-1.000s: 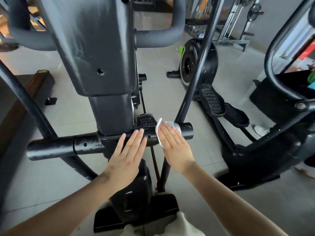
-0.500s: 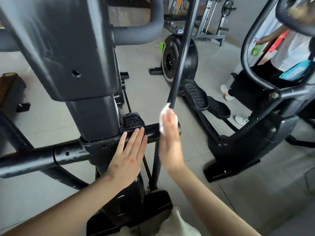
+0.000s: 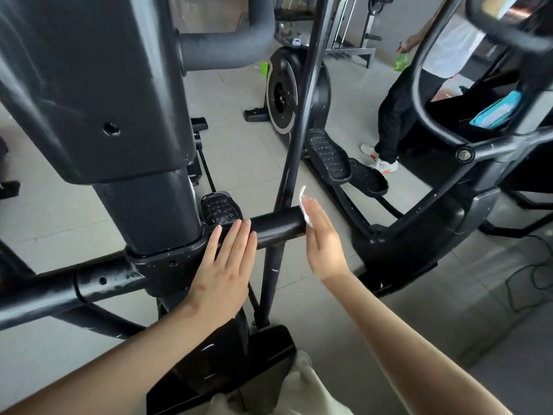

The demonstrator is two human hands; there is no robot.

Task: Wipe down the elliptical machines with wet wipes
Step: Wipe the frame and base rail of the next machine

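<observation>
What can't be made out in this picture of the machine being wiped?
Head view, all:
Wet wipe: only its edge shows; the right hand, flat against the crossbar end, hides the rest.
Crossbar end face: covered by wipe and hand.
Second person: upper body blurred, cut off at the top edge.
Green object in that person's hand: too blurred to identify.
Teal pack: label too small to read.

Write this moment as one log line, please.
step: wiping crossbar end | right hand: presses wet wipe to it | left hand: flat on crossbar

Right hand (image 3: pixel 324 244) slid the wipe (image 3: pixel 303 202) onto the crossbar (image 3: pixel 278 227) end.
</observation>
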